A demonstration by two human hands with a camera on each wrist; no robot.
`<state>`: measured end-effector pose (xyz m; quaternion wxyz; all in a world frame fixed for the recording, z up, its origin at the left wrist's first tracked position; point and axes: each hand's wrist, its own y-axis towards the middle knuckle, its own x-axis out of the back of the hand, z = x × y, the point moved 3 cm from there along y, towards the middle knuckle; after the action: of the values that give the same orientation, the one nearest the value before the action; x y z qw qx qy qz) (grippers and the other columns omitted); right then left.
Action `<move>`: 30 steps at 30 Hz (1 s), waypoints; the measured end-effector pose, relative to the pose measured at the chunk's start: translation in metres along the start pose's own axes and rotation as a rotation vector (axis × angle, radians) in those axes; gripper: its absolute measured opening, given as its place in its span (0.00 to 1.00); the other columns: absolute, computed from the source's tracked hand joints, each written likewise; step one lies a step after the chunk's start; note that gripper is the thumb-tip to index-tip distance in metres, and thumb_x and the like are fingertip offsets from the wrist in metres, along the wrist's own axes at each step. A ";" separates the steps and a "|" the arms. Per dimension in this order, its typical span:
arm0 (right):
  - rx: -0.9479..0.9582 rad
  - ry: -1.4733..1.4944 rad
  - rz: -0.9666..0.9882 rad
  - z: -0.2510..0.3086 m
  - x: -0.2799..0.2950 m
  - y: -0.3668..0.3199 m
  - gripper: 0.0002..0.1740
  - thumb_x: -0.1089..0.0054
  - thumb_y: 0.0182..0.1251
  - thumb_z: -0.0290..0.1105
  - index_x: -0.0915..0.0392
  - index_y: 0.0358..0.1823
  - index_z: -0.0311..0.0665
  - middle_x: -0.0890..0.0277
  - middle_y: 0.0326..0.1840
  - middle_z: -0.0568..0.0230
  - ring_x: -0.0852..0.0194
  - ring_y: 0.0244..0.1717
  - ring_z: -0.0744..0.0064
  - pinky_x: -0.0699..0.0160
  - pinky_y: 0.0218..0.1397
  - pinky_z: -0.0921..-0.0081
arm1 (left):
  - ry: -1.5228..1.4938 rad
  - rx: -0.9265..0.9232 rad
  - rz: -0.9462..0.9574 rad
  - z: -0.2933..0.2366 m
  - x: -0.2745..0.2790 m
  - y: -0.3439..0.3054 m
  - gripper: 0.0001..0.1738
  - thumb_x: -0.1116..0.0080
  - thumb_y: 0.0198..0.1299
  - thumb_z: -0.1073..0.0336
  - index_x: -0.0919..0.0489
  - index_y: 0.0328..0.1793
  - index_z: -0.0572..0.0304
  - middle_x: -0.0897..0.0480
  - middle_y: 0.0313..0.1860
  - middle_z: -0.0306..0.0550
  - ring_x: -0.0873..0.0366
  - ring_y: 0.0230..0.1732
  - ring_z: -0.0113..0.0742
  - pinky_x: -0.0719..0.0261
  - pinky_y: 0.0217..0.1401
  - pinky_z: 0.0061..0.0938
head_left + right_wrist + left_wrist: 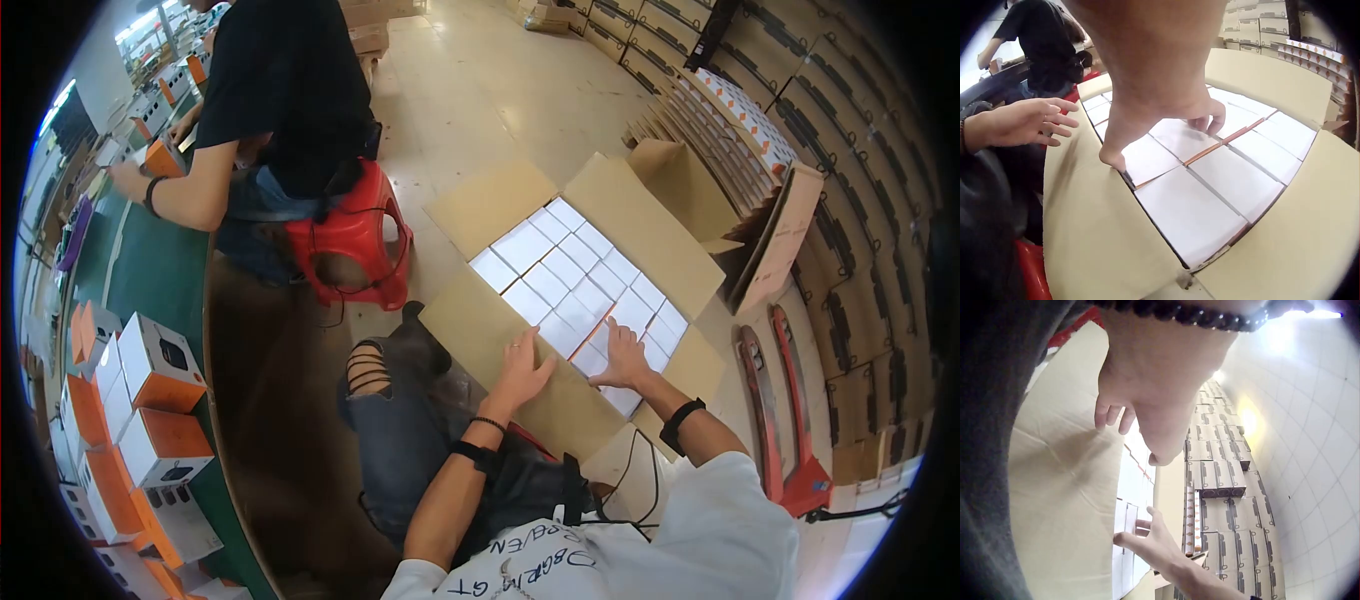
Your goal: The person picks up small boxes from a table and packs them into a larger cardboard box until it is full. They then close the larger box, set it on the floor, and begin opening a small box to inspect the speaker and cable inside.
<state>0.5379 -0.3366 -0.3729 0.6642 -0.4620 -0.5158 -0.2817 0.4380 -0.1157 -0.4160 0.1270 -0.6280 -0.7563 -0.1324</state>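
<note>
A cardboard carton [470, 325] with its flaps folded out is packed with several rows of small white boxes [548, 235]. My right hand [627, 361] spreads over the boxes near the carton's near right side. Its thumb [1114, 160] reaches the gap along the carton wall, while the fingers [1215, 120] touch the box tops. Over the near flap, my left hand [521, 370] holds nothing, its fingers [1110, 417] loosely extended toward the boxes. Orange edges [1207, 154] show in a seam between boxes beside the right hand.
A person in black sits on a red stool [375, 235] at a green workbench [160, 260]. White-and-orange boxes [165, 445] are stacked on the bench at left. A red pallet jack [785, 420] and stacked cartons [850, 170] stand at right, near another open carton [680, 185].
</note>
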 end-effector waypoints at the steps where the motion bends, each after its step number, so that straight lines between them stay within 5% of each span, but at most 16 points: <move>1: -0.005 0.006 0.005 -0.002 0.000 0.001 0.83 0.14 0.29 0.56 0.59 0.82 0.23 0.35 0.65 0.37 0.34 0.65 0.38 0.29 0.65 0.40 | -0.007 -0.046 -0.002 -0.003 0.001 0.000 0.39 0.38 0.66 0.54 0.36 0.78 0.67 0.29 0.72 0.71 0.34 0.73 0.68 0.37 0.78 0.52; 8: 0.062 0.122 -0.061 -0.021 0.021 -0.004 0.80 0.14 0.31 0.56 0.55 0.81 0.24 0.38 0.69 0.36 0.38 0.68 0.37 0.32 0.67 0.40 | -0.117 -0.109 0.085 -0.046 -0.015 0.006 0.39 0.34 0.66 0.58 0.36 0.77 0.67 0.27 0.71 0.66 0.30 0.71 0.61 0.33 0.75 0.48; 10: 0.165 0.110 -0.094 -0.027 0.023 -0.010 0.75 0.15 0.38 0.57 0.52 0.81 0.26 0.38 0.70 0.39 0.38 0.70 0.39 0.32 0.69 0.44 | -0.086 -0.106 0.129 -0.043 -0.041 0.011 0.38 0.34 0.66 0.58 0.35 0.77 0.67 0.26 0.69 0.66 0.29 0.70 0.61 0.32 0.74 0.48; 15: 0.089 0.358 -0.155 -0.041 -0.021 -0.021 0.72 0.15 0.39 0.57 0.48 0.81 0.32 0.37 0.70 0.40 0.37 0.71 0.40 0.32 0.70 0.46 | 0.008 -0.134 0.182 -0.016 -0.071 0.004 0.35 0.37 0.64 0.63 0.34 0.75 0.68 0.25 0.65 0.68 0.28 0.66 0.66 0.29 0.71 0.50; 18: 0.101 0.389 -0.176 -0.025 -0.014 -0.030 0.64 0.18 0.44 0.55 0.42 0.78 0.32 0.33 0.67 0.42 0.35 0.69 0.42 0.31 0.70 0.49 | -0.181 -0.201 0.113 -0.008 -0.067 0.009 0.31 0.42 0.66 0.69 0.33 0.74 0.68 0.25 0.65 0.67 0.27 0.66 0.64 0.27 0.69 0.50; 20: 0.213 0.383 -0.228 -0.015 -0.020 -0.035 0.47 0.24 0.55 0.49 0.33 0.72 0.33 0.25 0.61 0.45 0.29 0.65 0.45 0.25 0.66 0.54 | -0.283 -0.082 0.110 0.004 -0.073 0.011 0.28 0.45 0.67 0.73 0.33 0.73 0.68 0.24 0.64 0.65 0.26 0.65 0.61 0.26 0.68 0.48; 21: 0.204 0.389 -0.229 -0.014 -0.022 -0.038 0.47 0.24 0.55 0.49 0.33 0.72 0.33 0.25 0.61 0.45 0.29 0.65 0.45 0.25 0.66 0.54 | -0.280 -0.082 0.121 0.002 -0.071 0.010 0.28 0.45 0.67 0.73 0.33 0.73 0.68 0.24 0.64 0.65 0.26 0.65 0.61 0.26 0.68 0.48; 23: 0.144 0.278 -0.186 -0.013 -0.023 -0.035 0.33 0.29 0.62 0.39 0.27 0.67 0.34 0.18 0.54 0.47 0.19 0.55 0.47 0.20 0.59 0.59 | -0.231 -0.077 0.148 -0.002 -0.067 0.010 0.26 0.47 0.72 0.72 0.33 0.75 0.66 0.22 0.63 0.60 0.23 0.62 0.49 0.23 0.65 0.38; 24: 0.146 0.280 -0.185 -0.014 -0.020 -0.032 0.33 0.29 0.62 0.39 0.27 0.67 0.34 0.18 0.54 0.47 0.19 0.55 0.47 0.20 0.59 0.59 | -0.228 -0.076 0.146 -0.003 -0.065 0.011 0.26 0.47 0.72 0.72 0.33 0.75 0.66 0.22 0.63 0.60 0.23 0.62 0.49 0.23 0.65 0.38; 26: 0.023 0.244 -0.242 -0.021 -0.010 -0.026 0.22 0.38 0.67 0.34 0.23 0.61 0.35 0.15 0.41 0.48 0.16 0.40 0.45 0.16 0.48 0.55 | -0.169 -0.067 0.156 -0.007 -0.063 0.010 0.26 0.47 0.72 0.72 0.33 0.75 0.66 0.22 0.63 0.58 0.23 0.62 0.46 0.23 0.64 0.36; 30: 0.151 0.497 -0.271 -0.037 0.016 -0.019 0.16 0.39 0.68 0.30 0.20 0.56 0.36 0.13 0.40 0.46 0.16 0.35 0.44 0.15 0.43 0.55 | -0.249 -0.004 0.172 -0.003 -0.062 0.018 0.28 0.45 0.72 0.71 0.34 0.76 0.64 0.23 0.65 0.57 0.24 0.62 0.46 0.23 0.63 0.38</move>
<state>0.5426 -0.3764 -0.3535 0.7591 -0.2551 -0.4136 -0.4331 0.4670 -0.1707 -0.4345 0.0417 -0.7024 -0.7092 -0.0434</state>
